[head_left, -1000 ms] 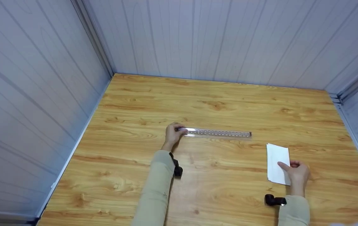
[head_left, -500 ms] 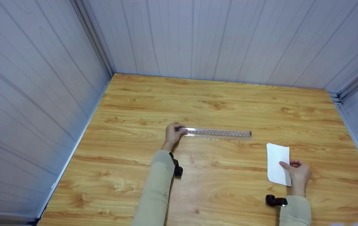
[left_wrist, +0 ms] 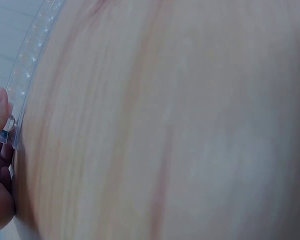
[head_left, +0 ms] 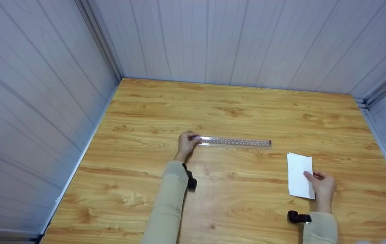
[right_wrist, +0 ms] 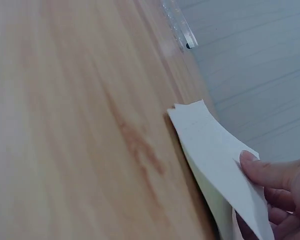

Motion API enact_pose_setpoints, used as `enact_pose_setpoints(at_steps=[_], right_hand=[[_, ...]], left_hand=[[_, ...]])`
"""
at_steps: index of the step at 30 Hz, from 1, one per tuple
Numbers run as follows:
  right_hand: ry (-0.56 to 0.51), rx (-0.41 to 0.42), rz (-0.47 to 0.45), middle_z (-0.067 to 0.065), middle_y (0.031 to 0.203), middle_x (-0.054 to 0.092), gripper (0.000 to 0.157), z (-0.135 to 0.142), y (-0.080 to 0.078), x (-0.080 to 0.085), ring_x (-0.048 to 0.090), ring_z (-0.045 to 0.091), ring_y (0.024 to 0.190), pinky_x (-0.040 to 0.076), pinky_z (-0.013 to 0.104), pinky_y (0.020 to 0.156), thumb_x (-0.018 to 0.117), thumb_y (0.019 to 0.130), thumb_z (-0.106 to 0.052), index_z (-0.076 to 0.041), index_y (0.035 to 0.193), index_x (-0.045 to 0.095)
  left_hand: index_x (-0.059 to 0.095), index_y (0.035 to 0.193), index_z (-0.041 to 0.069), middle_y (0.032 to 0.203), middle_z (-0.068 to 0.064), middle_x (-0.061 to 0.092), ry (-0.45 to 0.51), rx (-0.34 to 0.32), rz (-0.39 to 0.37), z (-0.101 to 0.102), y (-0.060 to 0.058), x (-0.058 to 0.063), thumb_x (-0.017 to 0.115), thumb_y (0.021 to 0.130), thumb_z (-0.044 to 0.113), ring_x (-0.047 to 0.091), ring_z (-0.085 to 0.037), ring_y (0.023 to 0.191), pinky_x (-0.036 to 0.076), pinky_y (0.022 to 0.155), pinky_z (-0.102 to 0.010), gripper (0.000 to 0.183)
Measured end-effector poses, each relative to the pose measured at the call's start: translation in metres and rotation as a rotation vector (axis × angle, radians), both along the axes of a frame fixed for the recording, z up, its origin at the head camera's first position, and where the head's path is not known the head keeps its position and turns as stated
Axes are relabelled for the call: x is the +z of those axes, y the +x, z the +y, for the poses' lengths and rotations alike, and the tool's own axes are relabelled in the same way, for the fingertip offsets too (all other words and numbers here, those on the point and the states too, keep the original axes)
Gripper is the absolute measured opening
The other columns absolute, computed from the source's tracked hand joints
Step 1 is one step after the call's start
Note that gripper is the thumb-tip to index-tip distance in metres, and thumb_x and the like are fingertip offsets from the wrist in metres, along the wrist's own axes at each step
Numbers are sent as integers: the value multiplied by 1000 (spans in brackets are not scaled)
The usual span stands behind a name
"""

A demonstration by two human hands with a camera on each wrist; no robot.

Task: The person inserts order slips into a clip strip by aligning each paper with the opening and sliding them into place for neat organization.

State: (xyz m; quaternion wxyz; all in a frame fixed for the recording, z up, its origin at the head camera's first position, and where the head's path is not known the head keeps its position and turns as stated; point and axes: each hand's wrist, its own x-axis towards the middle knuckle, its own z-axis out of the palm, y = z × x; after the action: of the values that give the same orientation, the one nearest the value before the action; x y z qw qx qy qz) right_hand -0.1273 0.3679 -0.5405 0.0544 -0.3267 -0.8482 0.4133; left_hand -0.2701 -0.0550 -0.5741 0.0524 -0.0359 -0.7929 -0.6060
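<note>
Your left hand (head_left: 186, 142) has its grip on one end of a clear plastic strip (head_left: 236, 141), pinching it between thumb and fingers. The strip stretches from there toward the right edge of the tabletop (head_left: 233, 206), roughly in line with the back edge and well apart from it. Two rows of small round shapes run along it, and a dark spot marks the end away from your fingers.

Your right hand (head_left: 322, 186) also has a closed grip: it pinches some white papers (head_left: 299, 173) by the side facing the right edge, thumb on top and fingers underneath. The papers are farther from the back edge than the strip, on its right, with bare wood between the two. In the right wrist view they bow, and a gap opens between the layers (whether their lower side touches the wood, you cannot tell from here).

Both your sleeves (head_left: 167, 200) are beige, each with a black wrist camera (head_left: 191, 183) by the cuff. Pale panelled walls (head_left: 196, 40) rise along the back, left and right edges.
</note>
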Motion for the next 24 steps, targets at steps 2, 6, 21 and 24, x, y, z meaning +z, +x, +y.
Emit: enact_pose_setpoints(at_steps=[2,6,21,24], right_hand=[[-7,0,7,-2,74,57,46,-2,-1,1,46,4,65,37,18,56,70,75,-27,8,103,59],[-42,14,4,-1,77,57,46,-7,-4,3,46,5,69,37,18,58,65,79,-30,7,107,58],[-75,130,82,-7,71,58,44,-29,-16,2,47,-5,61,38,13,55,65,80,-27,10,103,58],[-93,145,75,-8,70,58,44,-31,-19,1,47,-4,61,38,13,55,66,80,-26,10,103,58]], left_hand=[[68,84,-7,83,-15,59,4,-3,7,0,0,0,68,74,0,57,-25,77,49,66,-25,12],[68,83,-8,82,-15,59,18,-11,26,-1,0,0,68,74,0,56,-25,77,49,68,-26,12],[65,84,-14,83,-22,56,119,-47,48,-1,2,0,66,74,-6,57,-32,76,51,64,-26,13],[65,85,-14,83,-22,56,103,-47,53,-1,2,0,66,74,-4,57,-33,76,50,65,-27,14]])
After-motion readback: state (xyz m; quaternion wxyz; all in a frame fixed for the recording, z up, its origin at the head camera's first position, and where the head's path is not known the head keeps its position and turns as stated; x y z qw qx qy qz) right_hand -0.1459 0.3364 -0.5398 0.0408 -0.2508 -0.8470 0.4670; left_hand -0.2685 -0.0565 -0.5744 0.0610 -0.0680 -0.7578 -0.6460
